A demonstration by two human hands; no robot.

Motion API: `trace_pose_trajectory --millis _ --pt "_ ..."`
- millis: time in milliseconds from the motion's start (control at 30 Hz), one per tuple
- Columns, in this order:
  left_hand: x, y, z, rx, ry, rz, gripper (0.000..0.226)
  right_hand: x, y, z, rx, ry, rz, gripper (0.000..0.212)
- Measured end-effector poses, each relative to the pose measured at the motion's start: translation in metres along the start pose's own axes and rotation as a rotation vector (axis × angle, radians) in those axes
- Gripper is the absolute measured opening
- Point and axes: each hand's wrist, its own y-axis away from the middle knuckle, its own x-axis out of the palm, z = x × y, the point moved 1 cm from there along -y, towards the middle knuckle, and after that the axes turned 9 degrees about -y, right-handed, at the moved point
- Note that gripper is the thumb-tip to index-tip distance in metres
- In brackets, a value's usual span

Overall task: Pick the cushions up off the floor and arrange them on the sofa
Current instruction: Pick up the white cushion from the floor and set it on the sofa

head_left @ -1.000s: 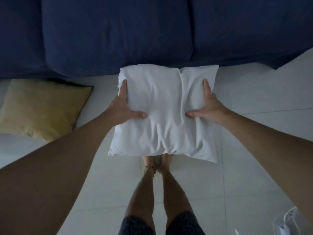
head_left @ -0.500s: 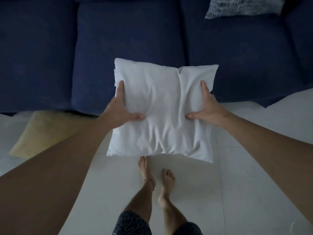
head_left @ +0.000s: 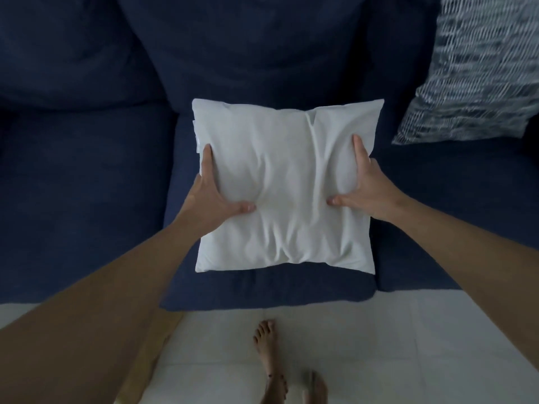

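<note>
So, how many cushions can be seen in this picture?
3. The white cushion is held over the sofa's middle seat; the patterned cushion lies on the sofa at right; the yellow cushion is on the floor, mostly hidden behind the left forearm. Others may be hidden.

White cushion creased, over navy sofa mid seat; patterned cushion propped at right.

A cushion is sitting over the middle seat of the sofa, between the left hand and right hand. Another cushion is leaning at the sofa's right end. The floor is lying in front.
</note>
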Motion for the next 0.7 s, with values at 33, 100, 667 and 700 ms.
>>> trace_pose_trajectory --millis 33,100,667,700 --pt "-0.011 -0.013 -0.002 0.01 -0.002 -0.021 0.149 -0.002 -0.015 0.011 -0.023 -0.001 -0.007 0.138" --pt "-0.032 -0.039 -0.005 0.032 -0.015 -0.074 0.149 -0.004 -0.042 0.033 -0.082 -0.002 -0.033 0.137" --pt "-0.093 -0.203 -0.021 0.088 -0.14 -0.355 0.151 -0.045 -0.204 0.099 -0.4 0.172 -0.219 0.138" --pt "-0.092 -0.207 -0.019 0.08 -0.146 -0.346 0.151 -0.046 -0.207 0.095 -0.394 0.187 -0.207 0.139"
